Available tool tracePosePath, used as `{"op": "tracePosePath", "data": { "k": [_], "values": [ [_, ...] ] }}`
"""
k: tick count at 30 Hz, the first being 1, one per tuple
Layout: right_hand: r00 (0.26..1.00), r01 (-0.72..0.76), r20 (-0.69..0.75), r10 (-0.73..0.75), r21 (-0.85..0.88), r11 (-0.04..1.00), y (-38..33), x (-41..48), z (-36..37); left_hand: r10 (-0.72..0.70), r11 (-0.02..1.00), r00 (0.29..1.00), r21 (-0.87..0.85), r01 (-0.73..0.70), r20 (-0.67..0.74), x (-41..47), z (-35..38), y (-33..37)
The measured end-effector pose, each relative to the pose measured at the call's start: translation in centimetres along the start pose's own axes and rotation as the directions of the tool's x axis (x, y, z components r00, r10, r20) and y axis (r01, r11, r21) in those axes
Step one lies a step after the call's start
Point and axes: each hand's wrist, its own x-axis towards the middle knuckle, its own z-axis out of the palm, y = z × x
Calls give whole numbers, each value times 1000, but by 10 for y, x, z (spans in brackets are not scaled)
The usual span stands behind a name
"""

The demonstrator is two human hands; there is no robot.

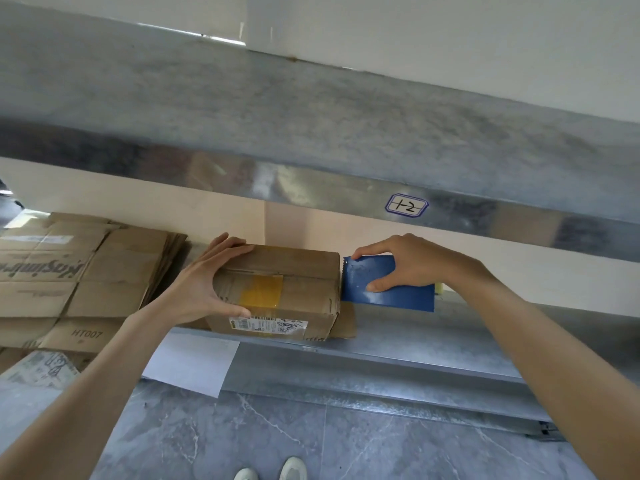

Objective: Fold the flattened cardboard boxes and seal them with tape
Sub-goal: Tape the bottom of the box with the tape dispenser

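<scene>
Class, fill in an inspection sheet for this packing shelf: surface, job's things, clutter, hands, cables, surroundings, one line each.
Surface: grey metal shelf, things resting on it.
Job's things: folded cardboard box with yellow tape patch; blue tape dispenser against its right end; flattened boxes stacked at left.
Clutter: white paper sheet at the shelf's front edge.
Hands: left hand grips the box's left end; right hand holds the dispenser.
Cables: nothing seen.
Surroundings: handwritten label on the upper shelf beam; grey tiled floor.

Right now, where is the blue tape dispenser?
In the head view it sits right of centre on the metal shelf: the blue tape dispenser is held in the right hand, just beside the right end of the cardboard box.
</scene>
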Motion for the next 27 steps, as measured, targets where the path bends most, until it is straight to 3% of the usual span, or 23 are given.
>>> {"op": "tracePosePath", "data": {
  "k": [5, 14, 18, 23, 27],
  "values": [
    [999, -32, -40, 27, -130, 991, -21, 7, 5, 11, 1000, 1000, -10, -11, -17, -1, 1, 2],
    [989, -115, -111, 96, -178, 977, -42, 17, 26, 26, 999, 999, -35, -28, -44, -1, 2, 4],
    [976, -144, -183, 116, -145, 979, -30, 14, 35, 38, 999, 998, -18, -39, -49, -1, 1, 3],
    [902, -256, -376, 213, -68, 964, 8, 9, 61, 29, 1000, 999, 8, -29, -32, -5, -10, -7],
    [878, -285, -398, 266, 13, 959, 36, 12, 96, 5, 999, 999, 33, -4, -35, -9, -14, -10]
  ]
}}
